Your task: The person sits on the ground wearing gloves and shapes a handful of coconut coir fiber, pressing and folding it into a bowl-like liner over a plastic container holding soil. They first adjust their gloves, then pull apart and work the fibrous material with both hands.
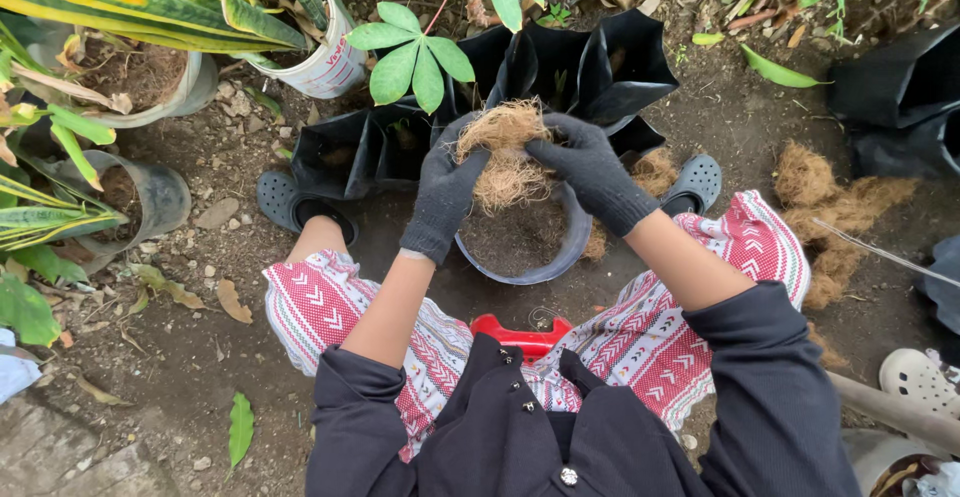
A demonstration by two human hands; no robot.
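Both hands are up front at centre, w/ a clump of coir (503,152) pinched between them. The clump hangs directly above the pot (520,242), which sits on the dirt between the person's knees. So the fibre is straight over the pot mouth, touching both gloves, not touching the soil inside as far as I can tell.

Left hand (445,192): dark glove, fingers clenched on the clump's left and lower side, wrist bent, forearm rising from lower left. Right hand (590,167): dark glove, fingers curled over the top-right of the clump, gripping it, forearm coming in from lower right. Both are about equally near the fibre; the right sits a bit higher.

The clump's long axis runs roughly vertical, top tuft near the right fingertips, the looser tail drooping toward the pot.

Around: black grow bags (560,67) just behind the pot, more loose coir in a pile (835,202) well off to the right, potted plants at left.
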